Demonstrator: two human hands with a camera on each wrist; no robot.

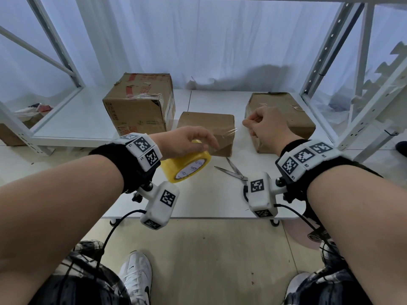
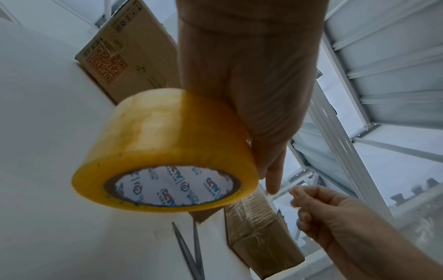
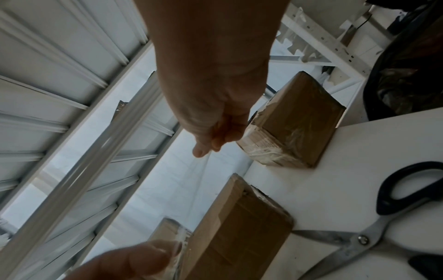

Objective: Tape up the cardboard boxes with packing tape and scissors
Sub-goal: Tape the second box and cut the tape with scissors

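Note:
My left hand (image 1: 198, 143) grips a yellow roll of packing tape (image 1: 187, 166) from above, just over the white table (image 1: 209, 201). In the left wrist view the roll (image 2: 167, 151) hangs under my left palm. My right hand (image 1: 247, 123) pinches the free end of a clear tape strip (image 1: 231, 131), which is stretched between the two hands in front of the small middle cardboard box (image 1: 204, 124). In the right wrist view the thumb and fingers (image 3: 208, 145) close on the strip. The scissors (image 1: 233, 170) lie open on the table below my right wrist.
A large taped box (image 1: 141, 102) stands at the back left and a flatter box (image 1: 290, 115) behind my right hand. White metal shelf frames (image 1: 343, 69) flank the table. The table's front edge (image 1: 198, 217) runs just below my wrists.

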